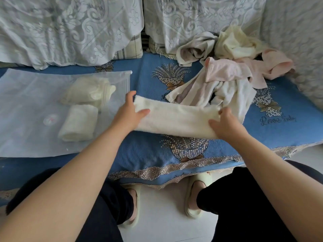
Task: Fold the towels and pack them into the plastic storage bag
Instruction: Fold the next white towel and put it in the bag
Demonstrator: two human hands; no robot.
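Fluffy white towel [176, 117], folded into a long strip, is lying on the blue woven cover [143, 82]; the left hand [130, 112] and right hand [225, 122] are pinching its ends between thumb and fingers. Left of the left fingers, the translucent plastic bag [26, 102] is holding two folded cream towels [82, 109].

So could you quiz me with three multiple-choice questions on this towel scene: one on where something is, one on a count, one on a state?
1. Where is the plastic storage bag relative to the white towel being folded?
A. On the person's left
B. On the person's right
C. Under it

2. How many folded towels show inside the bag?
A. None
B. Two
C. Five

3. What state is the pile of towels at the back right in?
A. Neatly stacked
B. Crumpled, unfolded
C. Bagged

Answers: 1 A, the bag lies beyond the left hand. 2 B, two pale bundles show through the plastic. 3 B, they lie in a loose heap beyond the right hand.
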